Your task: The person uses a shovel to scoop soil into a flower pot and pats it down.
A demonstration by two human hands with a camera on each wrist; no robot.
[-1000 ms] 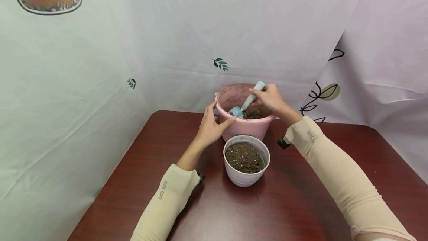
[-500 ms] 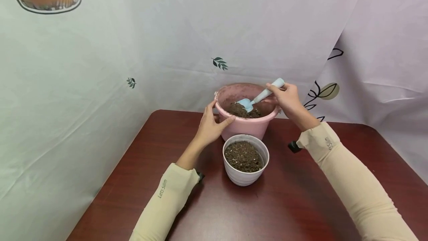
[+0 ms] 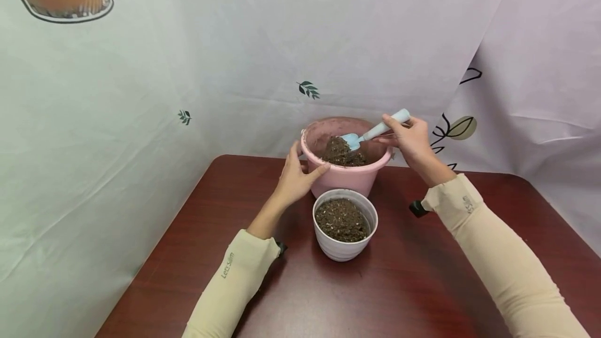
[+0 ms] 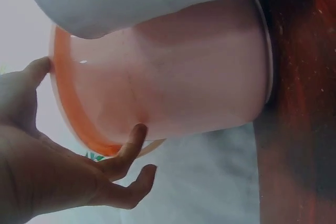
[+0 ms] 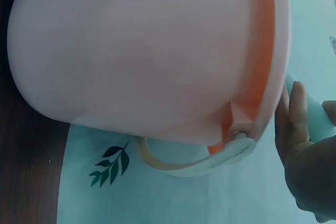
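Observation:
In the head view, a pink bucket (image 3: 345,177) with dark soil (image 3: 345,156) inside stands at the back of the table. My left hand (image 3: 292,180) grips its left rim, thumb at the front; the left wrist view shows fingers against the bucket wall (image 4: 184,77). My right hand (image 3: 414,142) holds a light-blue trowel (image 3: 377,130) by its handle over the bucket's right side. The trowel's blade tilts down to the left, with soil heaped at its tip. The right wrist view shows that hand (image 5: 310,156) beside the bucket's rim, the blade hidden.
A white pot (image 3: 345,250) filled with soil (image 3: 341,220) stands right in front of the bucket on the dark red table (image 3: 310,301). The bucket's pale carrying handle (image 5: 194,169) hangs down at its side. A white printed cloth (image 3: 244,56) hangs behind the table.
My right hand has moved right, drawing the trowel from the bucket's front left toward its middle and raising soil on the blade. My left hand has stayed on the rim.

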